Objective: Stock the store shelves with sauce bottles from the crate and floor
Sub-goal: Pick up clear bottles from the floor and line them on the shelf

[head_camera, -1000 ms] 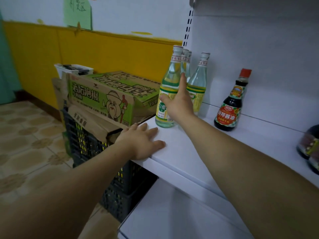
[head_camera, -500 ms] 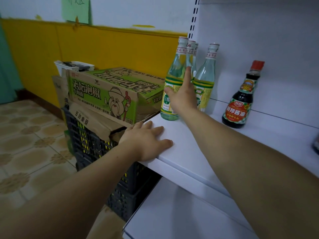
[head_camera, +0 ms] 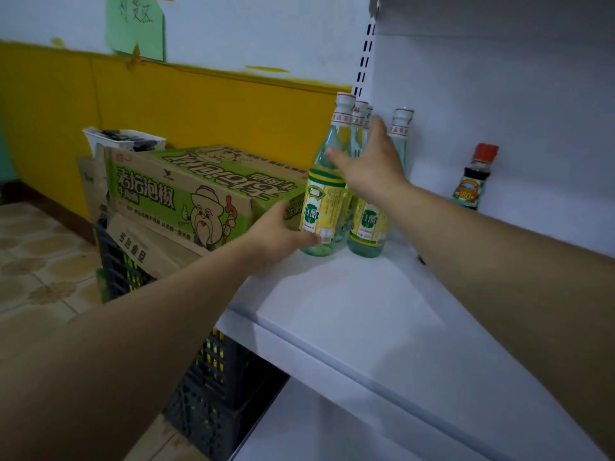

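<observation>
Several clear green-tinted vinegar bottles with yellow-green labels stand clustered at the left end of the white shelf (head_camera: 366, 311). My left hand (head_camera: 278, 236) curls round the lower part of the front vinegar bottle (head_camera: 321, 207), fingers across its base. My right hand (head_camera: 371, 161) reaches in among the bottles with straight fingers, its thumb touching the front bottle's shoulder; it partly hides a second labelled bottle (head_camera: 367, 224) and the ones behind. A dark soy sauce bottle (head_camera: 472, 181) with a red cap stands apart to the right, against the back panel.
A green noodle carton (head_camera: 186, 191) lies on flattened cardboard over a black plastic crate (head_camera: 219, 394), touching the shelf's left end. A white bin (head_camera: 123, 138) sits behind it by the yellow wall. A lower shelf (head_camera: 316, 434) juts out below. Tiled floor at left.
My left hand left the shelf's front corner and moved up to the front bottle's base. My right hand slid higher and further in between the bottles. The camera moved closer.
</observation>
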Demonstrator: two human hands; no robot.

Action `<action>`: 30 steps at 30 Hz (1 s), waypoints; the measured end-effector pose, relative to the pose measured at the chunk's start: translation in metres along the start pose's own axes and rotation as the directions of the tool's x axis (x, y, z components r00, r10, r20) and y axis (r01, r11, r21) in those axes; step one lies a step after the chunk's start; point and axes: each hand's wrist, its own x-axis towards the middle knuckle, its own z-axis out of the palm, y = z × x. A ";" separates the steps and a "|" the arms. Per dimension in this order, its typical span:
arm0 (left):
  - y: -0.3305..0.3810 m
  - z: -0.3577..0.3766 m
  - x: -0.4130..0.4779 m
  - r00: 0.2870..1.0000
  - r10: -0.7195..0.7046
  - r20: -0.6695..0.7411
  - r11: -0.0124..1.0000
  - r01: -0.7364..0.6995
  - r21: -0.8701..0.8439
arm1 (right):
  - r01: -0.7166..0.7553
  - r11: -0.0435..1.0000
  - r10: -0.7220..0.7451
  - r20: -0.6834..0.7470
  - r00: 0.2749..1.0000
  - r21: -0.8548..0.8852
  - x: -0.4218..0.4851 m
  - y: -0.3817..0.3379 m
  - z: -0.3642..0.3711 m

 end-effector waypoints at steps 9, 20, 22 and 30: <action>0.007 0.020 0.052 0.978 0.150 0.142 0.948 -0.102 -0.302 | 0.002 1.000 -0.001 0.079 0.997 -0.006 0.030 -0.003 -0.001; -0.001 0.022 0.063 0.950 0.251 0.183 0.915 -0.172 -0.364 | 0.019 1.000 -0.018 0.092 0.996 -0.011 0.032 -0.001 0.008; -0.002 0.022 0.064 0.952 0.257 0.166 0.910 -0.181 -0.374 | 0.037 0.999 -0.035 0.097 0.995 -0.022 0.032 -0.001 0.006; -0.004 0.022 0.067 0.963 0.221 0.153 0.914 -0.150 -0.377 | 0.054 0.999 -0.053 0.083 0.995 -0.007 0.032 0.003 0.016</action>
